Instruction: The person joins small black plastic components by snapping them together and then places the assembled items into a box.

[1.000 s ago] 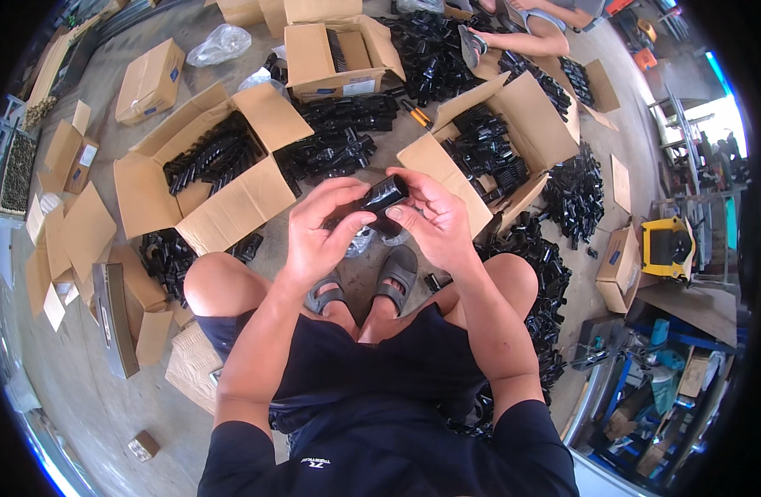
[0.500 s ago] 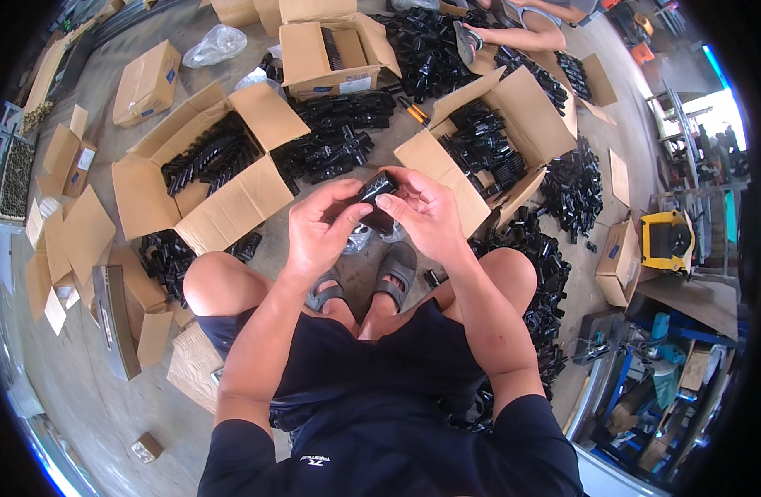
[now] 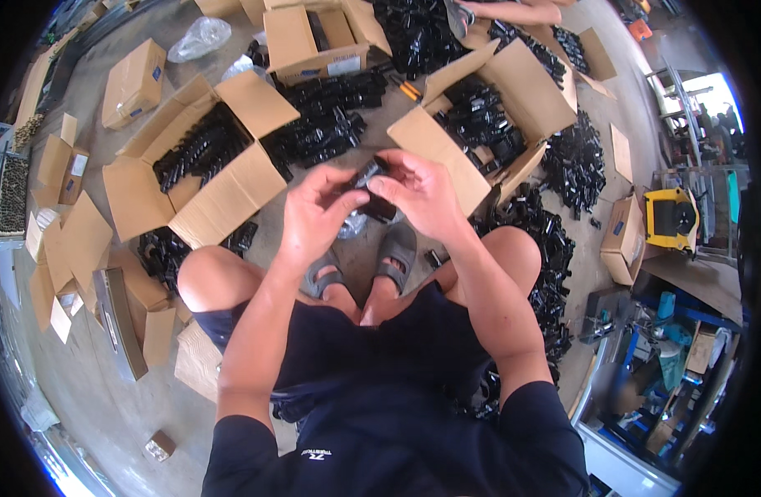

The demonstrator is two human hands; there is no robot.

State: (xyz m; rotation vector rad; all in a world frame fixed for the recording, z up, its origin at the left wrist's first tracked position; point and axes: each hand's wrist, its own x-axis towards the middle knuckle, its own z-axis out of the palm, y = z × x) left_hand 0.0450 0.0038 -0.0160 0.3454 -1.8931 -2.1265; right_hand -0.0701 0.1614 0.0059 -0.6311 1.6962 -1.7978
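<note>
In front of my knees, both my hands are raised around a small glossy black part (image 3: 370, 175), of a kind I cannot make out. My left hand (image 3: 313, 214) pinches its left end between thumb and fingers. On the other side my right hand (image 3: 422, 195) grips it, thumb across the near face and fingers curled behind. A darker, brownish portion shows below the thumbs, partly hidden and blurred. Below the hands, a clear plastic bag (image 3: 351, 225) lies on the floor near my sandals (image 3: 394, 258).
An open carton (image 3: 223, 190) of black parts stands left, another (image 3: 529, 99) right, a third (image 3: 314, 50) farther back. Loose black parts (image 3: 322, 132) lie heaped between them and along my right leg. Another person's leg (image 3: 513, 12) shows at the far edge. A yellow-framed object (image 3: 672, 224) stands right.
The black part has turned a little in my fingers, showing less of its glossy face. Both hands keep hold of it. The whole view has shifted slightly; the other person is now mostly out of view.
</note>
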